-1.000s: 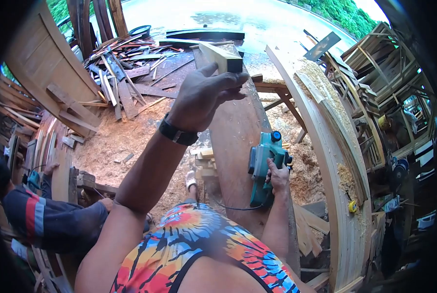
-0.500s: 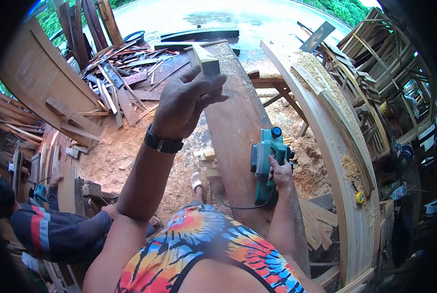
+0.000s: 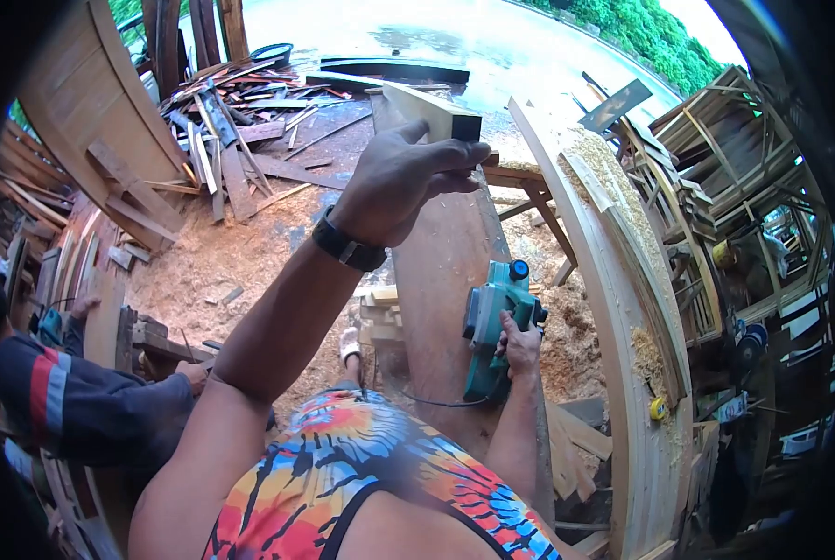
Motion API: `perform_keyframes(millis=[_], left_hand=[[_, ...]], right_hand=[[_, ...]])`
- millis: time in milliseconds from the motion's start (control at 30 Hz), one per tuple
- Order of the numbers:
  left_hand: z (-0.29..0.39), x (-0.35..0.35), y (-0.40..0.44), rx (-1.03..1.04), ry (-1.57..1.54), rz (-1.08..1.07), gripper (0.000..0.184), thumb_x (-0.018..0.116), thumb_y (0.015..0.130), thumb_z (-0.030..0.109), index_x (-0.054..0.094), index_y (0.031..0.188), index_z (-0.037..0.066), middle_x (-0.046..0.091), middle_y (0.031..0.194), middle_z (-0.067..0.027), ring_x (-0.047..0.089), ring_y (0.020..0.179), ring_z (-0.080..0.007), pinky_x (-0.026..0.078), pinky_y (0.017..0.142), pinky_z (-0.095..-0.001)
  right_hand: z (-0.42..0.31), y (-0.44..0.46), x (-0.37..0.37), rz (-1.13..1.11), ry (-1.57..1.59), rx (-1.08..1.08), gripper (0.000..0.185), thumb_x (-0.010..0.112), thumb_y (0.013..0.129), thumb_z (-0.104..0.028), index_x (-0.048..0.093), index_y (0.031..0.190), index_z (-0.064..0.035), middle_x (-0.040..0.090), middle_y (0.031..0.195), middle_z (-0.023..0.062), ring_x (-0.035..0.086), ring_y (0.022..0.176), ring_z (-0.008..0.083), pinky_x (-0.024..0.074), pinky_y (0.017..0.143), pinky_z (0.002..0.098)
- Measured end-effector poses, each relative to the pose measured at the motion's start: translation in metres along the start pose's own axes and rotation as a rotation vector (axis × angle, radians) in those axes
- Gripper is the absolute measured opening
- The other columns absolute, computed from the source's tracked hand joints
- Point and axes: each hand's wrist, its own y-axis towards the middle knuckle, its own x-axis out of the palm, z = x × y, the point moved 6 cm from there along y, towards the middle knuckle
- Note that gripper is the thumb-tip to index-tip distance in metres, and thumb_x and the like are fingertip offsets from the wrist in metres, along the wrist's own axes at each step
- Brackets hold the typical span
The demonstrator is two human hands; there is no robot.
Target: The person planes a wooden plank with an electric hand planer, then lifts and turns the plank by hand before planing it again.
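Observation:
My left hand [image 3: 394, 182] is raised over the far part of the bench, its fingers closed on a pale wooden block [image 3: 419, 107]. The block's near end looks dark, and part of it is hidden behind the fingers. Lower and to the right, my right hand [image 3: 522, 347] is wrapped round the handle of a green electric planer [image 3: 484, 369]. The planer rests on the long brown wooden bench [image 3: 436, 271], and a dark cord runs from its rear end.
Several small wood blocks [image 3: 380, 317] are stacked left of the bench. Long planks [image 3: 613, 345] strewn with shavings and a yellow tape measure [image 3: 658, 408] lie at right. A co-worker's dark sleeve [image 3: 109, 392] is at left. Scrap wood [image 3: 240, 121] is piled behind.
My left hand has moved right with the wooden block, which shows at a more turned angle. The view has shifted a little, and the planer appears slightly lower and further left, still in my right hand.

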Motion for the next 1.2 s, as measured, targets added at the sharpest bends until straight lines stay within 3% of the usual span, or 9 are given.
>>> perform_keyframes(millis=[600,700,800,900,933,967,1000,1100,1200], left_hand=[[0.002,-0.001,0.005,-0.013,-0.04,0.016,0.03,0.069,0.094,0.015,0.064,0.119,-0.002,0.068,0.101,-0.0058,0.066,0.088,-0.0115,0.059,0.089,-0.0336],[0.005,0.0,0.003,0.0,0.01,0.006,0.035,0.067,0.097,0.018,0.061,0.124,-0.003,0.067,0.107,-0.0082,0.067,0.094,-0.0148,0.06,0.093,-0.0369],[0.001,0.002,-0.002,0.035,-0.196,0.007,0.044,0.06,0.102,0.027,0.052,0.133,-0.004,0.064,0.114,-0.0125,0.068,0.103,-0.0221,0.059,0.096,-0.0436],[-0.046,-0.019,-0.013,-0.174,-0.606,0.225,0.052,0.051,0.106,0.034,0.041,0.141,-0.003,0.061,0.119,-0.0183,0.066,0.111,-0.0296,0.059,0.097,-0.0494],[-0.082,-0.037,-0.015,-0.199,-0.567,0.291,0.056,0.048,0.107,0.037,0.033,0.144,-0.002,0.06,0.123,-0.0234,0.068,0.106,-0.0328,0.061,0.093,-0.0504],[-0.105,-0.046,-0.021,-0.128,-0.535,0.203,0.053,0.047,0.107,0.037,0.036,0.14,-0.003,0.061,0.123,-0.0253,0.071,0.098,-0.0325,0.064,0.084,-0.049],[-0.124,-0.054,-0.033,-0.225,-0.499,0.234,0.049,0.048,0.106,0.034,0.04,0.137,-0.003,0.063,0.12,-0.0245,0.071,0.094,-0.0318,0.065,0.079,-0.0474],[-0.138,-0.057,-0.068,-0.556,-0.389,0.296,0.039,0.049,0.104,0.024,0.048,0.129,-0.005,0.069,0.108,-0.0215,0.072,0.088,-0.0296,0.066,0.067,-0.044],[-0.127,-0.057,-0.075,-0.545,-0.264,0.344,0.034,0.05,0.101,0.018,0.052,0.124,-0.007,0.069,0.107,-0.0215,0.072,0.086,-0.0305,0.065,0.066,-0.0486]], right_hand=[[-0.004,-0.005,0.002,0.019,0.021,0.042,0.031,0.078,0.091,-0.03,0.062,0.102,-0.0055,0.054,0.062,-0.0007,0.051,0.044,0.01,0.0431,0.041,0.0261],[-0.001,-0.004,0.001,0.007,0.004,0.032,0.033,0.078,0.091,-0.033,0.061,0.102,-0.0071,0.055,0.063,-0.0004,0.051,0.044,0.0103,0.0437,0.04,0.026],[-0.001,-0.003,0.002,0.003,0.01,0.021,0.033,0.078,0.091,-0.033,0.061,0.102,-0.0069,0.055,0.063,-0.0002,0.052,0.044,0.0106,0.0439,0.04,0.0261],[-0.002,-0.002,0.001,0.004,0.006,0.018,0.034,0.078,0.091,-0.033,0.06,0.102,-0.0067,0.055,0.063,0.0,0.052,0.045,0.0109,0.044,0.04,0.0263],[-0.002,-0.001,0.002,0.0,0.009,0.017,0.034,0.078,0.091,-0.034,0.06,0.102,-0.0067,0.055,0.063,0.0,0.052,0.045,0.011,0.0441,0.04,0.0264],[-0.001,-0.003,0.001,-0.005,0.009,0.02,0.034,0.078,0.091,-0.034,0.06,0.102,-0.0067,0.055,0.063,0.0,0.052,0.045,0.011,0.0441,0.04,0.0265],[-0.002,-0.003,0.001,-0.005,-0.001,0.023,0.033,0.078,0.091,-0.033,0.061,0.102,-0.007,0.055,0.063,-0.0001,0.052,0.045,0.0112,0.0443,0.041,0.0267],[0.001,-0.002,0.001,-0.011,0.025,0.032,0.032,0.077,0.092,-0.033,0.061,0.102,-0.0076,0.055,0.063,-0.0001,0.052,0.045,0.0112,0.0446,0.041,0.0268],[0.0,0.001,0.001,-0.014,0.011,0.015,0.031,0.077,0.092,-0.032,0.061,0.103,-0.008,0.055,0.063,-0.0003,0.052,0.046,0.0112,0.0448,0.042,0.0265]])
